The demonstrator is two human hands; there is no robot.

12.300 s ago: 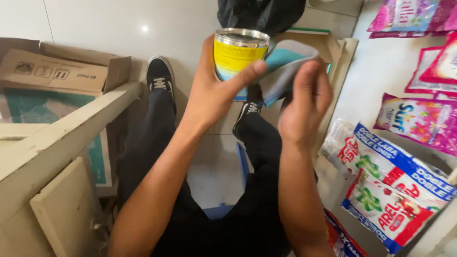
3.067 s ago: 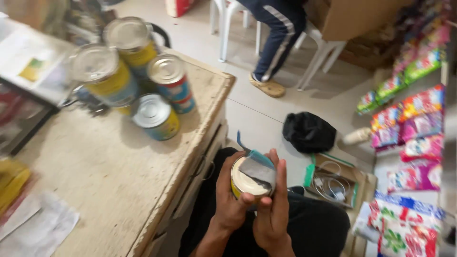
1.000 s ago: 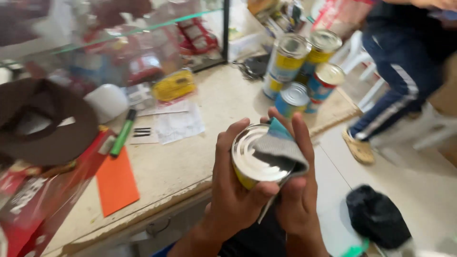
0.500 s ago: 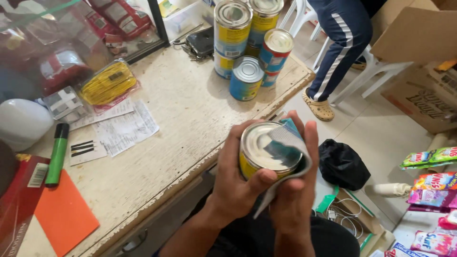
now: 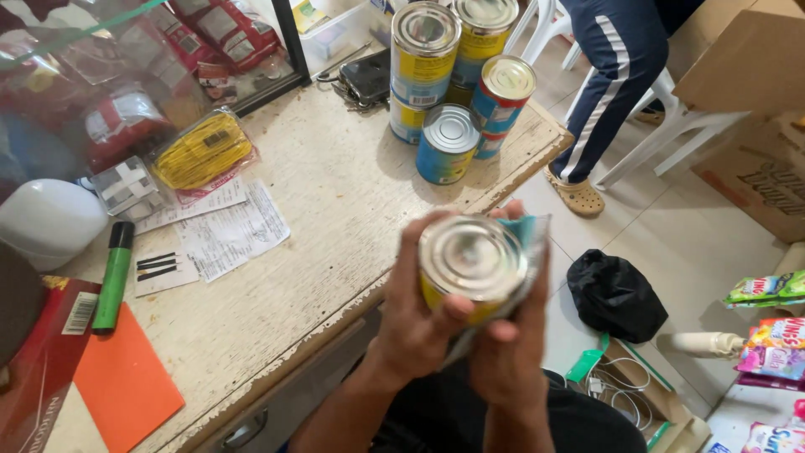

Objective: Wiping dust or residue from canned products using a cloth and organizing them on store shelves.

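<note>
My left hand (image 5: 415, 323) grips a yellow tin can (image 5: 471, 264) with a silver lid, held upright over the edge of a worn wooden counter (image 5: 319, 243). My right hand (image 5: 511, 352) presses a blue-grey cloth (image 5: 528, 239) against the can's right side. Both hands and the can are slightly blurred. Several more cans (image 5: 453, 75) stand stacked at the counter's far corner.
On the counter lie paper slips (image 5: 222, 226), a green marker (image 5: 113, 277), an orange sheet (image 5: 126, 386), a yellow packet (image 5: 201, 155) and a white round object (image 5: 46, 222). A person's leg (image 5: 604, 92) stands by a white chair. A black bag (image 5: 616, 294) lies on the floor; sachets (image 5: 771, 335) hang right.
The view has shifted slightly so the counter fills more of the frame. The can stays in my left hand, and my right hand has moved the cloth from the lid to the can's right side.
</note>
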